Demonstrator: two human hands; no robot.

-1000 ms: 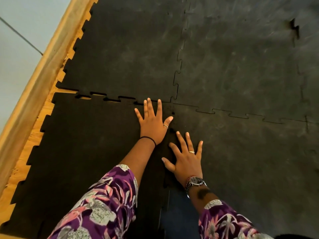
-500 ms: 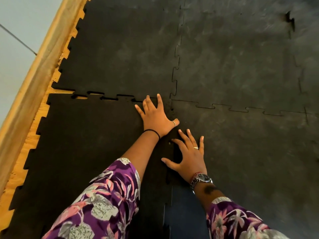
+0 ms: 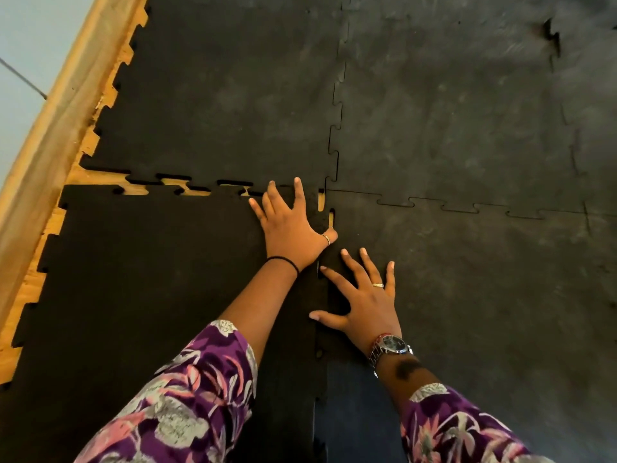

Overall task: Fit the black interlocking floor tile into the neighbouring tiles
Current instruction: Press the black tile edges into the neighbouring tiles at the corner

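The loose black tile [image 3: 150, 289] lies at the lower left, its toothed top edge partly apart from the far-left tile [image 3: 227, 95], with wood showing through the gaps. My left hand [image 3: 293, 228] lies flat with fingers spread on the loose tile's top right corner. My right hand [image 3: 364, 302] lies flat, fingers spread, across the seam between the loose tile and the tile to its right [image 3: 484, 312]. Small gaps of wood show at the corner just right of my left hand.
A wooden border [image 3: 50, 128] runs along the left edge, with a pale floor beyond it. Wooden subfloor [image 3: 30, 289] shows between the tile teeth on the left. Joined grey-black tiles [image 3: 450, 111] cover the far right. A raised seam notch [image 3: 552, 35] sits at the top right.
Both hands have slid a little along the seam, the left one toward the tile's corner. Wood-coloured gaps now show at the corner and along the top seam.
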